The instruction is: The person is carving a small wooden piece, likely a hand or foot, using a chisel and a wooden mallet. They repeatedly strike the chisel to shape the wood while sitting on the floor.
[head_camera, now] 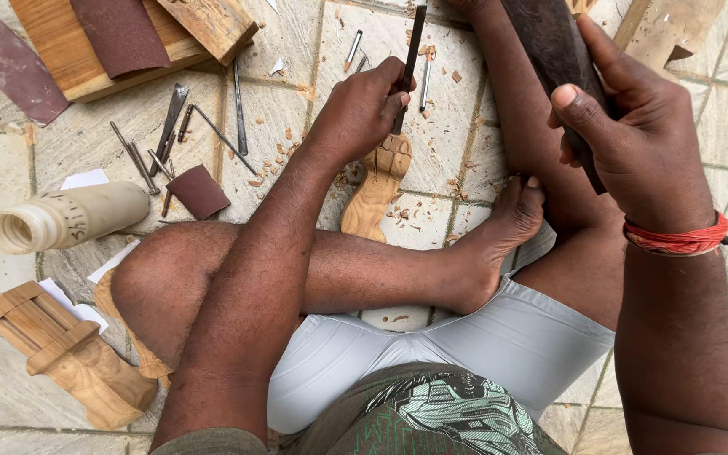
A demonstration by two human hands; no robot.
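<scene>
I sit cross-legged on a stone-tile floor. My left hand (362,109) grips a dark metal chisel (413,46) held upright, its tip on a carved wooden piece (378,187) shaped like a foot, lying on the tiles just beyond my shin. My right hand (629,126), with a red thread band at the wrist, is closed around a dark wooden mallet (554,50) raised above my right knee. Wood chips lie scattered around the carving.
Several metal carving tools (170,135) lie on the tiles at the left, with a sandpaper square (199,192). A wooden board with sandpaper (120,38) sits top left. A cream cylinder (65,217) and a carved wooden block (73,358) lie at my left knee.
</scene>
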